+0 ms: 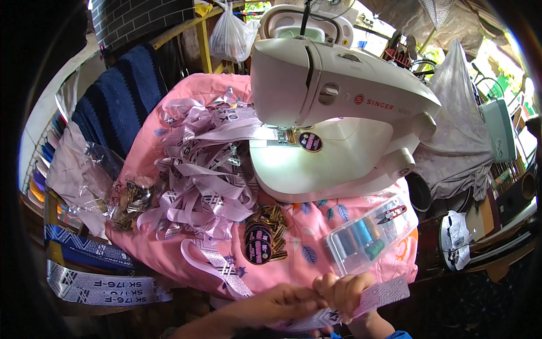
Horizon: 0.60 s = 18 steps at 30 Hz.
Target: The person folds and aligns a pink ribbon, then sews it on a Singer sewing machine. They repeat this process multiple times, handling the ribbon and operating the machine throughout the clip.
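At the near edge of the table, my left hand and my right hand are close together. Both have their fingers closed on a pale lilac printed ribbon; one end sticks out past my right hand, and more hangs below my fingers. Beyond them is a white sewing machine, its lamp lit. Lilac ribbon lies at its needle, beside a round dark patch on the bed. A loose heap of the same ribbon spreads left of the machine. Brass-coloured metal clips and round dark patches lie in front.
A clear plastic box of thread spools sits right of the clips, red thread snips on its lid. A clear bag of metal pieces rests at the left. Pink leaf-print cloth covers the table. White printed ribbon hangs at lower left.
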Each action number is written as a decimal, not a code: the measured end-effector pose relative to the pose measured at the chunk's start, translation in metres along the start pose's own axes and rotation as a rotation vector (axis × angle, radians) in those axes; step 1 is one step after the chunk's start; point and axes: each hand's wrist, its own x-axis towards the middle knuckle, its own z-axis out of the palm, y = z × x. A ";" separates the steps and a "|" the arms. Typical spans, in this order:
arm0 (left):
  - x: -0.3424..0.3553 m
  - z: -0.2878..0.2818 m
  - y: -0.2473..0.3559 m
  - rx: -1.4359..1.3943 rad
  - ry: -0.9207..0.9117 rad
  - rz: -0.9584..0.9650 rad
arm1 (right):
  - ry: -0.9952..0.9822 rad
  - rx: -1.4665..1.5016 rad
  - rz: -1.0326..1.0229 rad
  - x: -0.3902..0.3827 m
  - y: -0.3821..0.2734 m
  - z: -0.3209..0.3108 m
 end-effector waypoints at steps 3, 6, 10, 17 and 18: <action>0.004 -0.031 0.024 1.742 0.394 0.584 | 0.123 -0.196 0.031 0.001 -0.016 0.003; 0.008 -0.040 0.032 2.113 0.679 0.532 | 0.375 -0.419 0.295 -0.002 -0.028 0.003; 0.011 -0.053 0.040 2.256 0.547 0.626 | 0.382 -0.557 0.466 0.005 -0.031 0.000; 0.021 -0.045 0.034 2.606 0.569 0.577 | 0.367 -0.565 0.524 0.009 -0.027 -0.007; 0.020 -0.039 0.037 2.649 0.546 0.541 | 0.362 -0.571 0.527 0.010 -0.028 -0.006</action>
